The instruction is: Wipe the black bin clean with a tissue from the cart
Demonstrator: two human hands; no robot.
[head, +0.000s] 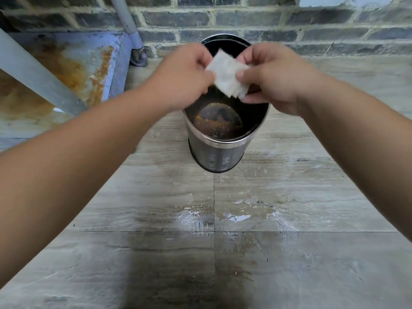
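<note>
Head camera, looking down: a black bin with a shiny metal rim stands upright on a grey tiled floor, close to a dark brick wall. Its open mouth faces up, and rusty orange-brown grime coats the bottom inside.

Both bare forearms reach in from the lower corners and meet directly over the bin's mouth. Between them is a white folded tissue, held in the air above the opening and not touching the bin's rim or walls.

The left hand is curled closed, its fingertips pinched on the tissue's left edge. The right hand is likewise closed, thumb and fingers nipping the tissue's right and lower edge, where loose layers of paper show. The two hands sit close together, separated only by the tissue stretched between them. Neither hand touches the bin.

To the left, behind the left forearm, stands a blue-grey metal cart with heavy rust stains on its shelf, a pale slanting rail and a wheel resting by the wall. A wet patch glistens on the tiles in front of the bin, nearer the camera.
</note>
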